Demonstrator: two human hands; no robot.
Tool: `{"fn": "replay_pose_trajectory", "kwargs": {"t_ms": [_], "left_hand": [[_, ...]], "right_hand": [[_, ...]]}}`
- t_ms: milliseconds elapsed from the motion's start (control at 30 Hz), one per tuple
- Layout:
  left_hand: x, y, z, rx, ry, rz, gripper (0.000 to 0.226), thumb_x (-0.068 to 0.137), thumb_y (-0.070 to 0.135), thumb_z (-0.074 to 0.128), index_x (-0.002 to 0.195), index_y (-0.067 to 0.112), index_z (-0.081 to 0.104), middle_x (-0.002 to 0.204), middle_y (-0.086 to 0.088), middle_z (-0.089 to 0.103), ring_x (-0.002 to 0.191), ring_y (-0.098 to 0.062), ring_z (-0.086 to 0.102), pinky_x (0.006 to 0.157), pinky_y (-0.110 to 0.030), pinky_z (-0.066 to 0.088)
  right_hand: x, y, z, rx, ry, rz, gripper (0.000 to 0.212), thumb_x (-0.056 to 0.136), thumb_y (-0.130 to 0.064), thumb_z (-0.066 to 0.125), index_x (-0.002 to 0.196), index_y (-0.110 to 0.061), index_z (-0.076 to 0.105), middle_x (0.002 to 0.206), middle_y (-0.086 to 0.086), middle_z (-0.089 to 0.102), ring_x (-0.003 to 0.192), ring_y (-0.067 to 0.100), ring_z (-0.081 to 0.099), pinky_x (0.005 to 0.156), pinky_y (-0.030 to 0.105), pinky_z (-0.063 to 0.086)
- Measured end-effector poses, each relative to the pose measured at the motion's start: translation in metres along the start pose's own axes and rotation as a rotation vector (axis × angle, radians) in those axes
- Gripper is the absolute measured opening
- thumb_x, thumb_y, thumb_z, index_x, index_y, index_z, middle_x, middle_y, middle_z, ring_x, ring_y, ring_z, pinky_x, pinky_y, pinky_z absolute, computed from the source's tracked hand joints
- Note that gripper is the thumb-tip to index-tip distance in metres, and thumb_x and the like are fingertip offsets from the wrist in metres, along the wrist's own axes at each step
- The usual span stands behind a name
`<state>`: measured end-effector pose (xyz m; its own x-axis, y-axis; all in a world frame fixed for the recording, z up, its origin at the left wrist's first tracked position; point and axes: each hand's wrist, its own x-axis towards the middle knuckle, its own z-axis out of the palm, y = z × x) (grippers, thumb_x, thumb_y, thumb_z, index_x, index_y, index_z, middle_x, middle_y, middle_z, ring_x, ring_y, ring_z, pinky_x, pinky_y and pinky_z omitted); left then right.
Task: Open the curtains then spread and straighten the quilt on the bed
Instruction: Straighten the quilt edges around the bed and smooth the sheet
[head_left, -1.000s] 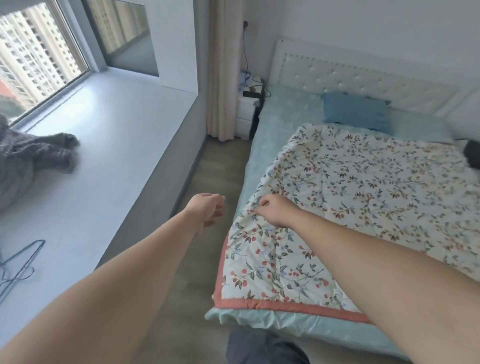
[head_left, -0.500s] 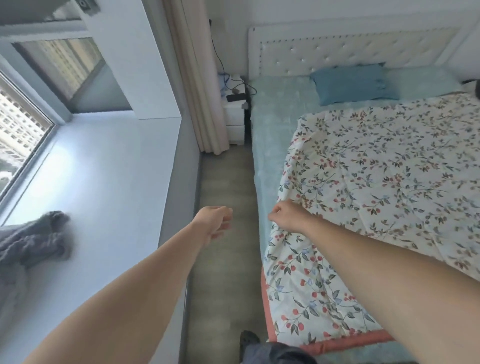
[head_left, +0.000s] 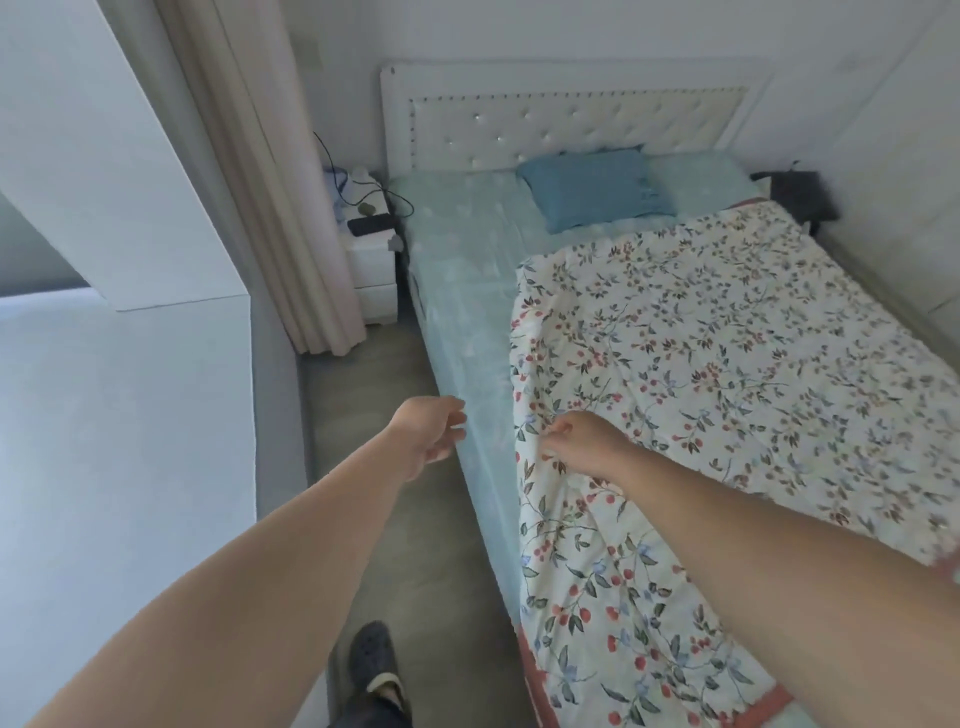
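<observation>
Quilt's left edge lies at the right hand, long axis toward the headboard
The right hand (head_left: 582, 441) pinches the quilt (head_left: 727, 374) edge; the left hand (head_left: 431, 431) hangs loosely curled, empty, beside the bed (head_left: 457, 270)

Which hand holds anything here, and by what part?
The right hand pinches the quilt near its left side edge; the left hand holds nothing.
</observation>
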<state>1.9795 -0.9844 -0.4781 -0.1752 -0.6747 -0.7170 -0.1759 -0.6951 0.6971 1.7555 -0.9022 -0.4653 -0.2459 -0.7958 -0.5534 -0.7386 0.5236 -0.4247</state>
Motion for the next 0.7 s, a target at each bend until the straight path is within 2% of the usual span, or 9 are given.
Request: {"fn": "replay_pose_trajectory", "kwargs": {"t_ms": [33,100,267,333,400,533,600,667,700], "left_hand": [[0.017,0.015,-0.009,0.006,-0.039,-0.017,0.02,0.102,0.023,0.062,0.116,0.011,0.071,0.106,-0.006,0.074,0.078,-0.016,0.067,0.06,-0.027,0.044],[0.039,0.037,-0.019,0.017,-0.083,-0.032,0.024,0.101,0.026,0.062,0.118,0.012,0.072,0.108,-0.005,0.074,0.078,-0.016,0.067,0.061,-0.027,0.044],[0.096,0.106,-0.035,0.082,-0.144,-0.054,0.014,0.102,0.026,0.061,0.107,0.015,0.069,0.096,-0.001,0.07,0.083,-0.018,0.067,0.071,-0.031,0.045],[0.115,0.125,-0.033,0.111,-0.171,-0.062,0.017,0.102,0.028,0.06,0.109,0.016,0.07,0.095,0.0,0.07,0.084,-0.019,0.067,0.078,-0.034,0.046],[0.136,0.145,-0.027,0.14,-0.211,-0.073,0.016,0.102,0.03,0.06,0.109,0.019,0.07,0.093,0.001,0.069,0.083,-0.018,0.066,0.081,-0.034,0.045],[0.184,0.185,-0.012,0.208,-0.251,-0.07,0.015,0.104,0.03,0.059,0.109,0.019,0.068,0.098,0.0,0.069,0.091,-0.019,0.067,0.081,-0.033,0.046],[0.221,0.21,-0.003,0.244,-0.262,-0.068,0.019,0.104,0.03,0.058,0.115,0.018,0.069,0.102,0.0,0.071,0.095,-0.019,0.069,0.082,-0.034,0.047],[0.26,0.24,0.005,0.27,-0.234,-0.088,0.02,0.105,0.029,0.058,0.117,0.017,0.068,0.104,0.0,0.072,0.095,-0.019,0.068,0.083,-0.034,0.048],[0.277,0.255,0.008,0.301,-0.225,-0.107,0.02,0.105,0.029,0.057,0.117,0.017,0.068,0.103,0.0,0.071,0.094,-0.019,0.068,0.084,-0.034,0.047]], "right_hand": [[0.01,-0.011,-0.002,-0.004,-0.001,0.044,0.052,0.101,-0.029,0.055,0.135,0.01,0.057,0.137,0.03,0.062,0.118,0.044,0.065,0.099,0.048,0.052],[0.019,-0.024,-0.006,-0.014,-0.003,0.101,0.054,0.101,-0.032,0.055,0.139,0.007,0.056,0.135,0.028,0.064,0.109,0.039,0.069,0.093,0.042,0.054],[0.063,-0.06,-0.022,0.047,0.026,0.199,0.051,0.104,-0.035,0.053,0.137,0.003,0.057,0.131,0.026,0.067,0.103,0.036,0.071,0.082,0.039,0.053],[0.081,-0.07,-0.03,0.075,0.021,0.21,0.046,0.103,-0.034,0.053,0.127,0.005,0.061,0.119,0.023,0.071,0.088,0.029,0.071,0.078,0.038,0.053],[0.106,-0.081,-0.043,0.079,0.023,0.218,0.027,0.102,-0.034,0.053,0.103,-0.009,0.064,0.1,0.012,0.07,0.078,0.023,0.068,0.071,0.035,0.053],[0.169,-0.102,-0.07,0.081,0.039,0.209,0.023,0.103,-0.039,0.055,0.097,-0.018,0.064,0.092,0.003,0.065,0.084,0.023,0.062,0.081,0.037,0.053],[0.214,-0.109,-0.083,0.132,0.034,0.215,0.027,0.102,-0.033,0.054,0.087,-0.011,0.061,0.081,0.009,0.062,0.075,0.025,0.06,0.072,0.04,0.051],[0.265,-0.113,-0.096,0.185,0.035,0.24,0.035,0.099,-0.028,0.053,0.095,0.006,0.062,0.09,0.028,0.062,0.083,0.037,0.067,0.075,0.045,0.054],[0.287,-0.117,-0.104,0.192,0.026,0.248,0.035,0.099,-0.027,0.053,0.096,0.007,0.059,0.092,0.029,0.059,0.081,0.036,0.066,0.074,0.043,0.052]]}}
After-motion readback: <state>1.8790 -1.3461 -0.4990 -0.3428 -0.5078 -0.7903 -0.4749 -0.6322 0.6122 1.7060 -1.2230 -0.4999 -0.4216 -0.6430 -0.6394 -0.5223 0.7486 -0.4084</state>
